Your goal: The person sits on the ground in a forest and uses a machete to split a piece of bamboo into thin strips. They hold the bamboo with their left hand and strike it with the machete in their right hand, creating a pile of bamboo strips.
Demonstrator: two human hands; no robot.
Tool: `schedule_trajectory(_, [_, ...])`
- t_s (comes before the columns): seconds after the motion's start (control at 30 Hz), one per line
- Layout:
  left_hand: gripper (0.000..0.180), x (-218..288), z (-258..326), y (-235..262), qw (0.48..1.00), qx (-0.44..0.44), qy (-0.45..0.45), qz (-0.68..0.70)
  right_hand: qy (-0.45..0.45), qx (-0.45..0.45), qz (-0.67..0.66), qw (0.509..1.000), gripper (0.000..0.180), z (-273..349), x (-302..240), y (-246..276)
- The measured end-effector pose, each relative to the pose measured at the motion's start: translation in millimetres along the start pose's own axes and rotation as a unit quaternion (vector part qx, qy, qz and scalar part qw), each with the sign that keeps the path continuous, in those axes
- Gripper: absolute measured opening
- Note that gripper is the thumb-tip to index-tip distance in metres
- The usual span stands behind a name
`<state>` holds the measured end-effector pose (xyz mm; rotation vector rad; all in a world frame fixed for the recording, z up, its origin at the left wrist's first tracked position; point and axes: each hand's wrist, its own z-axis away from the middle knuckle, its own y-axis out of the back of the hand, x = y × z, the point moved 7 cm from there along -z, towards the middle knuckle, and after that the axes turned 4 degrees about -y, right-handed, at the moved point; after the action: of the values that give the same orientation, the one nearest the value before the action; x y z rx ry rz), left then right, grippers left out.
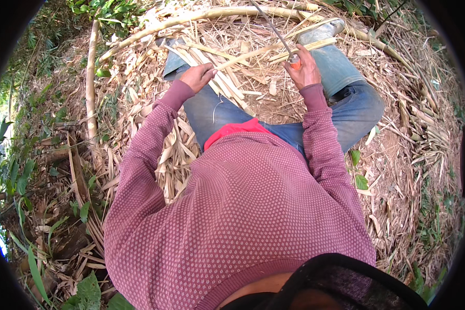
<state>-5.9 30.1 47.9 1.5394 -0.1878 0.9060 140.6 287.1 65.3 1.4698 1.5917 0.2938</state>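
The person (pixel 253 201) sits here on leaf-strewn ground (pixel 392 170), the left hand (pixel 196 77) pinching a pale strip (pixel 248 55), the right hand (pixel 304 70) wrapped round the orange handle of a knife (pixel 273 28), more strips (pixel 226 83) lying along the left leg (pixel 201 106) and a long pole (pixel 206 16) beyond.

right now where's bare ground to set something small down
Barest is the brown soil between the thighs, right of the pale strips, though thinly littered; reddish soil between right knee and dry stalks is fairly open. Crowded: between left hand and right hand, with a held strip and orange-handled blade; inside the left arm, dry leaves.
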Motion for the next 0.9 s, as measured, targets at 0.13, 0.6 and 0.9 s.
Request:
schedule_trajectory(0.13, [0.022, -9, 11, -34, 0.873, 0.013, 0.228, 0.432, -0.176, -0.159, 0.001, 0.971, 0.028, 6, -14, -1])
schedule_trajectory(0.6, [0.01, 34, 7, -49, 0.747, 0.065, 0.274, 0.603, 0.021, -0.239, -0.018, 0.971, 0.025, 47, -65, -42])
schedule_trajectory(0.9, [0.015, 58, 54, -47, 0.721, 0.023, 0.252, 0.645, -0.134, -0.207, 0.064, 0.967, 0.016, 26, -7, -46])
